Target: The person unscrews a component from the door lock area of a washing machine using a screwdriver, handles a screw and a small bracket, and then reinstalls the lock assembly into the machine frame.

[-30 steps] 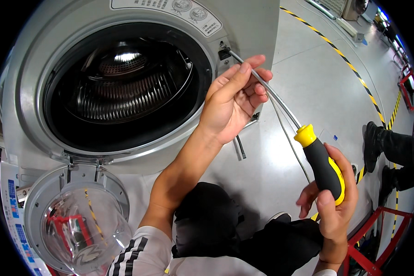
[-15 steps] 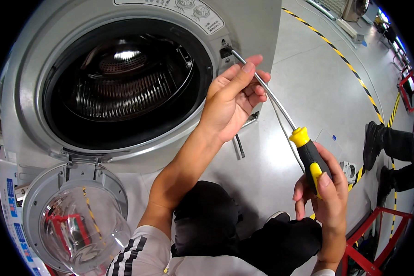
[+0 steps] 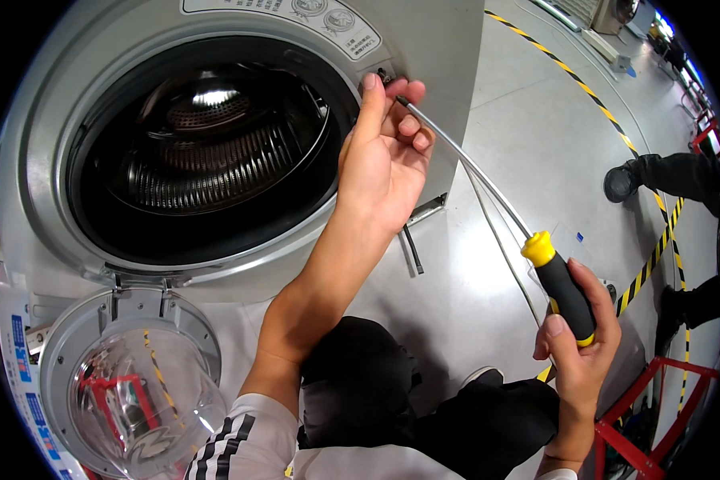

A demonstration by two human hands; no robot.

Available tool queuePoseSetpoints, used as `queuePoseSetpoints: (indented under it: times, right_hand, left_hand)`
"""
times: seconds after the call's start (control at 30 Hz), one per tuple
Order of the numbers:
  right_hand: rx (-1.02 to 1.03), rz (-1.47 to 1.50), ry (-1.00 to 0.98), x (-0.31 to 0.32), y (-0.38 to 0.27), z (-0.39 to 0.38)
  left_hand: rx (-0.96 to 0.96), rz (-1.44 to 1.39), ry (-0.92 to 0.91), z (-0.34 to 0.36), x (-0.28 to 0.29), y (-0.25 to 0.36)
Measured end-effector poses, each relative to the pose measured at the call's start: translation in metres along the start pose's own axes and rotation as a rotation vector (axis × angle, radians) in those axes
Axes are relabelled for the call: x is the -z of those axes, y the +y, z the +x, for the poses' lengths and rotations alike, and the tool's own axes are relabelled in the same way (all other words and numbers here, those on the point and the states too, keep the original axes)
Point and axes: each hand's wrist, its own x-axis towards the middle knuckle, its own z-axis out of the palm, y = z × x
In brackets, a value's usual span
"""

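In my right hand (image 3: 584,340) is a screwdriver (image 3: 564,288) with a black and yellow handle and a long metal shaft. Its dark tip points up and left, close to the fingers of my left hand (image 3: 388,164) and apart from the machine. That left hand is raised beside a small dark latch part (image 3: 384,75) on the front of a grey washing machine (image 3: 448,48). Its thumb stands apart from the loosely bent fingers, and I see nothing held there. Whether the fingertips touch the latch part, I cannot tell.
The washing machine's round glass door (image 3: 148,392) hangs open at the lower left, below the drum (image 3: 224,152). A thin cable (image 3: 504,240) lies behind the screwdriver. To the right are yellow-black floor tape (image 3: 572,72), another person's legs (image 3: 676,180) and a red metal frame (image 3: 628,448).
The screwdriver tip has come away from the latch area, drawn down and right by my right hand. My left hand has moved up toward the latch, off the shaft. The other person's legs have shifted.
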Motion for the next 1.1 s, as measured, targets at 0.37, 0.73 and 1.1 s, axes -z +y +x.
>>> queuePoseSetpoints:
  times: [0.37, 0.73, 1.1]
  right_hand:
    - [0.025, 0.141, 0.108, 0.012, 0.007, -0.003]
    - [-0.069, 0.494, -0.084, 0.029, 0.013, 0.003]
    - [-0.133, -0.099, -0.831, 0.017, 0.037, 0.014]
  left_hand:
    - [0.048, -0.184, -0.056, -0.004, -0.014, 0.004]
    - [0.058, -0.076, -0.129, -0.015, 0.005, -0.001]
    - [-0.055, 0.229, -0.214, -0.053, -0.008, -0.007]
